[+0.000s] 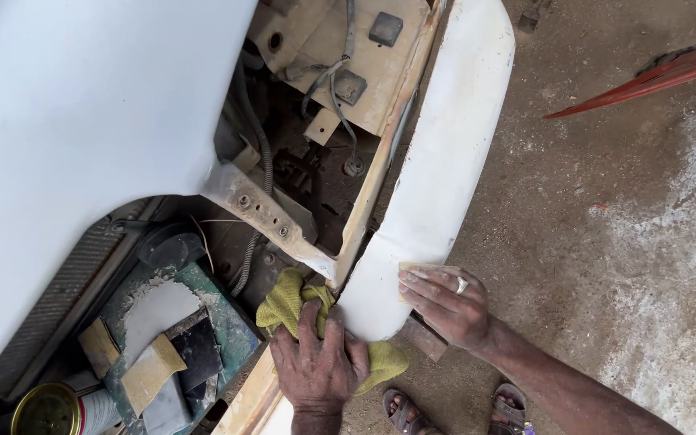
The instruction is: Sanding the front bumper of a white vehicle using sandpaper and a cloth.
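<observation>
My right hand [447,304], with a ring on one finger, presses a small tan piece of sandpaper [409,267] flat against the white car fender panel [445,161] near its lower end. My left hand [318,364] grips a yellow-green cloth [287,298] bunched against the inner edge of the same panel. The fender surface looks dull and dusty white. My sandalled feet [453,411] show below on the ground.
The white raised bonnet [82,121] fills the upper left. The open engine bay [316,145] shows wires and hoses. A green board [219,310] carries white filler, scrapers and sandpaper pieces, with a tin can [50,411] beside it. Dusty concrete floor [622,242] lies right; a red bar [646,80] crosses top right.
</observation>
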